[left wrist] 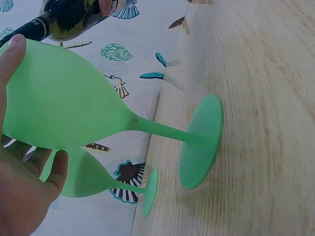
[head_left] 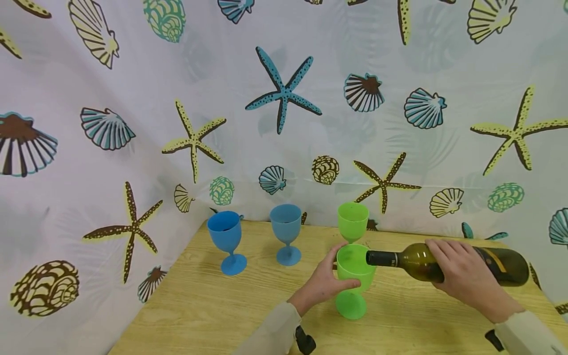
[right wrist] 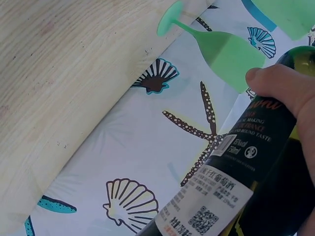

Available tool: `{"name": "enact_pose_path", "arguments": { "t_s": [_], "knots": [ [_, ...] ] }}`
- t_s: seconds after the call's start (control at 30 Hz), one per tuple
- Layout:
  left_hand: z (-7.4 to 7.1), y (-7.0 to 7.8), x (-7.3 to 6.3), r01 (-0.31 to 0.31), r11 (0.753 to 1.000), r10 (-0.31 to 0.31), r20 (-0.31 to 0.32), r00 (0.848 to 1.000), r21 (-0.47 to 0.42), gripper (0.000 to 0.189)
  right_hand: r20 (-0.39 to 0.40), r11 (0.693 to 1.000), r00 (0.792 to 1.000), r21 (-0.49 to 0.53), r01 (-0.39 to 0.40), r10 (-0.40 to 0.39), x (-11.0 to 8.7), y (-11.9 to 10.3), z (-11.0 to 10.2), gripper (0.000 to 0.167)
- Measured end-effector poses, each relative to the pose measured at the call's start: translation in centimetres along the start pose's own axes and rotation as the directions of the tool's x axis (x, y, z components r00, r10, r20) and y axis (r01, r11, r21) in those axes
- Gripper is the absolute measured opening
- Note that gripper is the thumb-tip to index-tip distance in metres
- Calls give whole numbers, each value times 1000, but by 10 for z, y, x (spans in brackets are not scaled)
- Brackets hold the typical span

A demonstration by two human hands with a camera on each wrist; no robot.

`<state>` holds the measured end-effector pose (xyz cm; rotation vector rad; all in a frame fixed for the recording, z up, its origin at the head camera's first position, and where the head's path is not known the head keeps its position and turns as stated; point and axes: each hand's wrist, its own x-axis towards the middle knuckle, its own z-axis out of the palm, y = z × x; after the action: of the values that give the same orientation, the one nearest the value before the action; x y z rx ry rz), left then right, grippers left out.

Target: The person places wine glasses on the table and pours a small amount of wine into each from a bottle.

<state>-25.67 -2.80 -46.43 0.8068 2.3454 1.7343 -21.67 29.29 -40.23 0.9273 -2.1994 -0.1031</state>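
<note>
My left hand grips the bowl of the nearer green goblet, thumb on the near side. In the left wrist view that goblet's foot stands on the wooden table. A dark green wine bottle lies nearly level in the air, held from above round its body by my right hand. The bottle's mouth points left, over the goblet's right rim. Its printed label shows in the right wrist view. No stream of liquid shows at the mouth.
A second green goblet stands just behind the held one. Two blue goblets, one darker and one lighter, stand at the back left of the wooden table. A white curtain with shells and starfish hangs behind and along the left.
</note>
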Motion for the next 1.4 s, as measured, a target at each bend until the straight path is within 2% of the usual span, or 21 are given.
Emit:
{"name": "enact_pose_path", "arguments": {
  "t_s": [0.33, 0.97, 1.4],
  "knots": [
    [0, -2, 1, -12, 1000, 12, 3, 1000, -1, 85, 19, 999, 999, -10, 39, -39, 5, 2, -3, 109],
    [-1, -1, 0, 8, 1000, -8, 6, 1000, 4, 86, 26, 994, 995, -29, 101, -101, 14, 8, -7, 103],
    [0, -1, 1, -9, 1000, 9, 8, 1000, 13, 86, 41, 990, 991, -58, 129, -127, 20, 12, -10, 97]
  ]
}}
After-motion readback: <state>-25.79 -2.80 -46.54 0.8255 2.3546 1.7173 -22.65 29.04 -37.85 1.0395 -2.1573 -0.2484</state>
